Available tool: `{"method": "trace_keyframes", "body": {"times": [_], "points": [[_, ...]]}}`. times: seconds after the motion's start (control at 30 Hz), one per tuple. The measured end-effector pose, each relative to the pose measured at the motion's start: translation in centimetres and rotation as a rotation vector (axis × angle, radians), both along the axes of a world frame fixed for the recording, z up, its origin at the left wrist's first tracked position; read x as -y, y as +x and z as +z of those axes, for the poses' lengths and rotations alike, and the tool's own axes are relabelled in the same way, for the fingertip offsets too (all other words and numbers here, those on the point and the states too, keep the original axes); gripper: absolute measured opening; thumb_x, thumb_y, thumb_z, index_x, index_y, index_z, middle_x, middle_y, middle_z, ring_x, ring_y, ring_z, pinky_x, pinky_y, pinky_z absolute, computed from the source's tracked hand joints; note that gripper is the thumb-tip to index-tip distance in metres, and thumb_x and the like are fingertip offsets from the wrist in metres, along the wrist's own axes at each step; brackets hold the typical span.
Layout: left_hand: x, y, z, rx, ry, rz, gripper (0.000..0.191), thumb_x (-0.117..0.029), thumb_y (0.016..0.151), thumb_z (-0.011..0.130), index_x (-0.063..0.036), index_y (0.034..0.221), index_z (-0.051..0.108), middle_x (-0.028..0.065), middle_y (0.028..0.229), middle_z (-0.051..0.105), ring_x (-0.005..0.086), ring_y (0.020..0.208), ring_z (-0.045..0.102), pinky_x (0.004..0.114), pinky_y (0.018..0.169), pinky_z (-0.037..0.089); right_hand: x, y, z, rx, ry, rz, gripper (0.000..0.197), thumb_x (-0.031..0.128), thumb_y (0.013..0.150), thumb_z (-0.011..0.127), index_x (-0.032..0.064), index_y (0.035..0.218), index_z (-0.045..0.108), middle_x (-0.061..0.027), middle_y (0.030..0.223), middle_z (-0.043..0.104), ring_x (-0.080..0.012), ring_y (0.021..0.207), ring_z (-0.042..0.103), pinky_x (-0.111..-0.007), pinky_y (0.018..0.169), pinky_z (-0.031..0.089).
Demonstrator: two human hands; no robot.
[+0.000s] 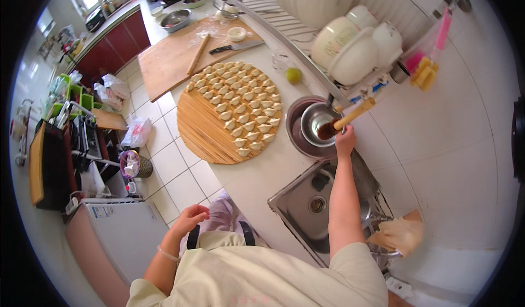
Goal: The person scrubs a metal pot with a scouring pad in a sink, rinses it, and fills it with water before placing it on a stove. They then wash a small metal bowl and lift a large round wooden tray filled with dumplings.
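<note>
My right hand [345, 141] is closed at the rim of a shiny steel bowl [315, 121], just below a brush [353, 113] with a wooden handle and dark reddish bristles; its fingertips are partly hidden. The bowl sits inside a wider reddish-brown basin [293, 131] beside the sink. My left hand [192, 219] is held in front of my waist, holding nothing, its fingers loosely bent and apart. Left of the basin, rows of dumplings [242, 109] cover much of a round slatted tray [197, 130], whose left part shows bare.
Beyond the tray lie a wooden board [164, 67], a rolling pin [199, 55] and a knife [236, 47]. A green fruit [293, 75] sits near the basin. A dish rack [287, 36] holds bowls and plates above. A steel sink [301, 196] is nearer me.
</note>
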State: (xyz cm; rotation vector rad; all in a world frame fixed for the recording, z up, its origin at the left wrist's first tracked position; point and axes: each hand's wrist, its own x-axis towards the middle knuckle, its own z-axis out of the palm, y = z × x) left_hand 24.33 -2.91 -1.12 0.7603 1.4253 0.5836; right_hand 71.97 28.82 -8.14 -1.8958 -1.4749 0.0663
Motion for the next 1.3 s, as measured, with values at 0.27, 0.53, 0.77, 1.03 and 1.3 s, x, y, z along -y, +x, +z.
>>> {"method": "trace_keyframes", "body": {"times": [0.27,0.53,0.77,1.03,1.3], "points": [[2.5,-3.9,-0.2,0.0,0.026,0.153,0.027,-0.017,0.084,0.056,0.0,0.105,0.054,0.0067,0.093,0.06,0.0135,0.086,0.058,0.027,0.075,0.045,-5.6,3.6,-12.6,-0.523,0.145,0.118,0.023,0.028,0.082,0.045,0.0122,0.092,0.058,-0.0064,0.082,0.058,-0.0256,0.074,0.056,-0.04,0.063,0.045],[2.2,-7.7,-1.8,-0.157,0.06,0.121,0.032,-0.018,0.08,0.06,-0.0016,0.107,0.054,0.0082,0.095,0.06,0.0157,0.086,0.059,0.027,0.076,0.046,0.5,-1.0,-4.8,-0.386,-0.203,0.178,0.026,0.007,0.074,0.052,-0.0022,0.098,0.055,-0.0169,0.091,0.06,-0.0338,0.09,0.055,-0.039,0.076,0.043],[-3.6,-13.8,2.8,-0.935,0.362,-0.494,0.048,-0.026,0.073,0.068,-0.0068,0.113,0.051,0.0126,0.11,0.053,0.0257,0.099,0.053,0.033,0.086,0.042,14.4,-5.3,-1.2,-1.078,0.146,-0.238,0.01,0.013,0.084,0.054,0.0038,0.086,0.056,-0.0062,0.069,0.058,-0.0133,0.06,0.055,-0.024,0.047,0.047],[-8.4,-26.0,5.6,0.847,0.1,-0.281,0.057,-0.029,0.076,0.066,-0.0074,0.123,0.043,0.0144,0.12,0.048,0.0281,0.107,0.049,0.039,0.09,0.04,21.8,-21.9,-2.0,-0.77,-0.153,-0.194,0.028,0.024,0.088,0.051,0.0027,0.07,0.054,0.0005,0.051,0.045,-0.0069,0.041,0.039,-0.021,0.036,0.028],[-12.3,-30.0,-6.4,-0.316,0.303,-0.158,0.074,-0.031,0.068,0.073,-0.0062,0.127,0.037,0.0165,0.113,0.051,0.0237,0.104,0.05,0.034,0.083,0.045,17.3,-31.8,-4.0,-1.108,-0.462,-0.17,0.025,0.025,0.087,0.051,0.0055,0.102,0.05,-0.0061,0.085,0.056,-0.0147,0.067,0.055,-0.026,0.056,0.045]]}}
